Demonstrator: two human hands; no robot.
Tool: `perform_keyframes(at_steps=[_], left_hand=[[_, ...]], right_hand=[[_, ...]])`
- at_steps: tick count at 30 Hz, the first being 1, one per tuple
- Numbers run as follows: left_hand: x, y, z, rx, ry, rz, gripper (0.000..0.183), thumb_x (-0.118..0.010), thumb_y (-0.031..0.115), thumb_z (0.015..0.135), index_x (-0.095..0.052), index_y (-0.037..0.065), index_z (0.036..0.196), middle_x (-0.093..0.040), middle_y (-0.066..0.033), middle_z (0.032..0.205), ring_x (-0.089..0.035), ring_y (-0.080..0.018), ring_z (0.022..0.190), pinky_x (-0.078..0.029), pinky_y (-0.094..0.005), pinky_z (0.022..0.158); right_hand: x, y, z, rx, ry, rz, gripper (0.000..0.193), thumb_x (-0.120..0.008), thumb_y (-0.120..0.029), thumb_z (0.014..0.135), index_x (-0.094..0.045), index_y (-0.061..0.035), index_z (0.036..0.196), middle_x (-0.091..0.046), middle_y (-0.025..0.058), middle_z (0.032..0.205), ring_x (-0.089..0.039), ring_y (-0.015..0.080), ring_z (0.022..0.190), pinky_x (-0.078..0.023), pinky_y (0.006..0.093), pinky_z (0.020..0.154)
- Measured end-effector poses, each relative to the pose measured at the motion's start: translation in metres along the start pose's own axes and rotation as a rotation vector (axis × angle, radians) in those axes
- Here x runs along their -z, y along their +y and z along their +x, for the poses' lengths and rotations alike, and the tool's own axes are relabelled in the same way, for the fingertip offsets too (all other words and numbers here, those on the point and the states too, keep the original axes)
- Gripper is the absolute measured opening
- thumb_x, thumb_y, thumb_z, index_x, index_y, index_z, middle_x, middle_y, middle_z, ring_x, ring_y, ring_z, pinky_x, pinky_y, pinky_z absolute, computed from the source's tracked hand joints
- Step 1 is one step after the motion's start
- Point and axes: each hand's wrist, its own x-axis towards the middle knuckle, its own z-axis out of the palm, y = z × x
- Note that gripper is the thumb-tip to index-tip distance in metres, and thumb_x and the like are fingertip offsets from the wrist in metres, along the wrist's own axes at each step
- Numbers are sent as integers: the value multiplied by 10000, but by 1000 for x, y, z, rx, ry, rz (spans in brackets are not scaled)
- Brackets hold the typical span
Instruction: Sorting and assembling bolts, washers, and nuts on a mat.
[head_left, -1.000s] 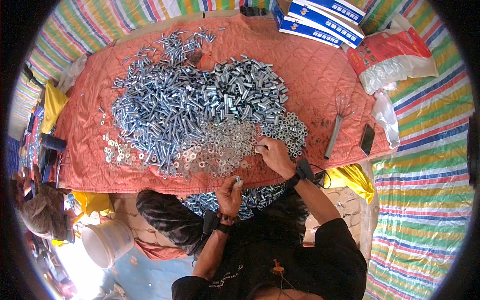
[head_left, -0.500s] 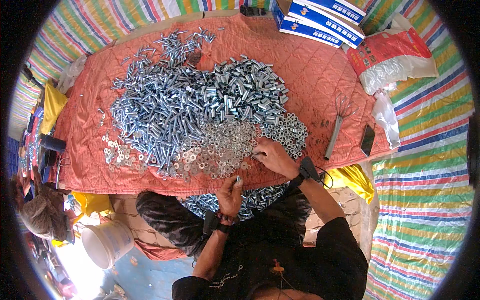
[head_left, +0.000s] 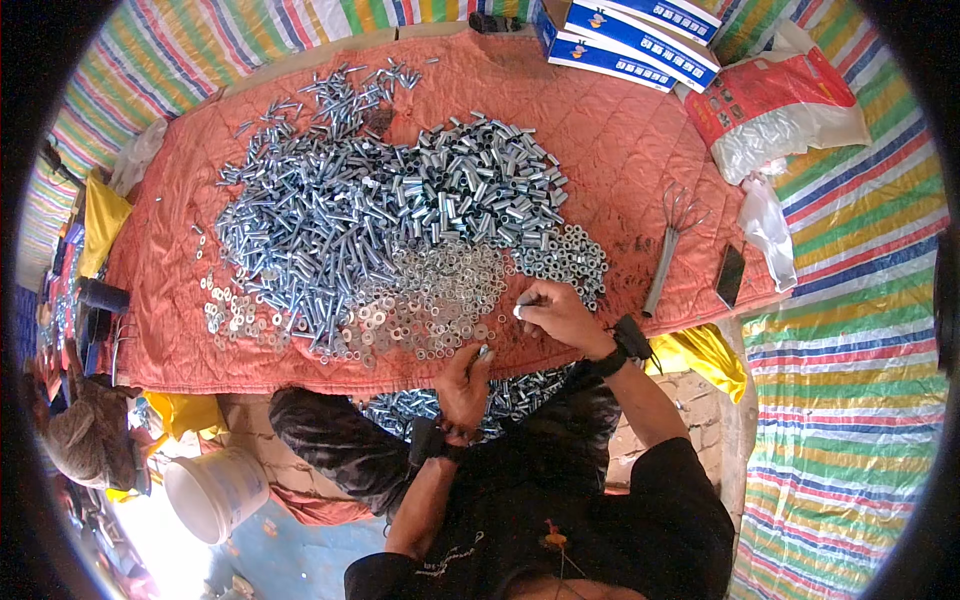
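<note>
The left hand [head_left: 462, 388] pinches a silvery metal piece [head_left: 484, 351] below the silvery round-washer pile [head_left: 442, 290]; the right hand [head_left: 562, 318], right of that pile, pinches a whitish piece [head_left: 519, 312].

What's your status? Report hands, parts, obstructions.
Left hand gripping small silvery metal piece. Right hand nearby, contents unclear. Pile of silvery metal nuts just beyond it.

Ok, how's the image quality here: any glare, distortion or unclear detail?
Head view: blown-out glare beside the white bucket; head view: fisheye curves the striped sheeting's lines, with black corners; head view: many washers blend together, too small to separate cleanly.
</note>
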Motion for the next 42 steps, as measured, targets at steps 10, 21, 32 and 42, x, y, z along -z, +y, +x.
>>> perform_keyframes(at_steps=[10, 21, 32, 42], left_hand=[[-11, 20, 14, -372, 16, 353, 152, -645, 40, 800, -635, 2, 946, -634, -187, 742, -639, -340, 669, -492, -384, 576], [-9, 38, 24, -258, -86, 572, 253, -644, 131, 837, -653, 3, 1055, -673, -214, 882, -672, -346, 772, -526, -403, 666], [-10, 30, 27, -308, -125, 498, 128, -617, 69, 820, -597, 69, 946, -615, -185, 717, -619, -368, 651, -451, -425, 516], [-9, 26, 22, -126, -224, 322, 222, -601, 70, 841, -624, 0, 1051, -679, -140, 810, -655, -193, 722, -512, -331, 650]], right_hand=[[-19, -19, -18, -149, -201, 359, 191, -639, -109, 842, -633, 17, 986, -654, 47, 812, -603, 108, 658, -485, 240, 621], [-19, -8, -11, -144, -153, 350, 194, -612, -105, 862, -645, 16, 1010, -642, 33, 835, -597, 95, 684, -484, 230, 633], [-16, -15, -10, -160, -183, 342, 157, -590, -123, 854, -619, 17, 920, -627, 42, 815, -598, 119, 679, -484, 263, 653], [-25, -11, -13, -164, -105, 367, 173, -607, -191, 866, -640, -22, 858, -625, -5, 740, -539, 57, 592, -416, 211, 516]])
